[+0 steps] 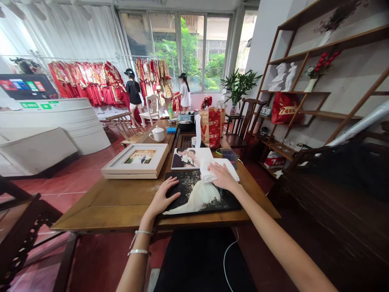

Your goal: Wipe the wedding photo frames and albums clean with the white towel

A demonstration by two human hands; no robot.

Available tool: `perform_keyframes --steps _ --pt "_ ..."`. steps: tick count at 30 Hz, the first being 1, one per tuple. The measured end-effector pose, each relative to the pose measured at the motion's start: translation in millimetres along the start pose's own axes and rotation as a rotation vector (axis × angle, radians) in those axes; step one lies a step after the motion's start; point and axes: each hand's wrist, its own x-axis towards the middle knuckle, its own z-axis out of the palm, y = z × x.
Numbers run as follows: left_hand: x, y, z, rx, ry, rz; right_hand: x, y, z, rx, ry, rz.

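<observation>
A dark photo album [197, 198], its cover printed with a white wedding gown, lies flat at the near edge of the wooden table. My left hand [165, 194] rests on the album's left side, fingers spread and holding nothing. Over the upper right part of the cover, my right hand [221, 175] presses on a bunched white cloth [209, 166], its fingers lying over it. The cloth hides the album's upper right corner. Just behind, a second album [185, 158] shows a couple on a white cover. A phone [228, 155] is beside the cloth.
A framed photo in a pale wooden frame [136, 161] lies to the left on the table [121, 202]. Farther back are a white teapot [157, 134], a blue box [171, 130] and a red paper bag [211, 127]. Two people stand by racks of red garments [88, 81].
</observation>
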Motion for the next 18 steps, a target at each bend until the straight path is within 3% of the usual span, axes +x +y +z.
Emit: perform_keyframes --steps 6,14,16,18 --pt "-0.9 -1.8 -0.1 -0.042 0.016 -0.006 -16.2 -9.3 -8.5 -0.104 -0.085 0.004" --pt "-6.9 -1.1 -2.2 -0.114 -0.019 0.012 -129.3 -63.2 -5.9 -0.098 -0.098 -0.062" --pt "-7.1 -0.9 -2.7 -0.099 -0.030 0.017 -141.7 -68.5 -6.8 -0.076 -0.098 -0.068" --pt "-7.0 -1.0 -3.5 -0.085 -0.045 0.023 -136.1 -65.5 -8.9 -0.075 -0.108 -0.053"
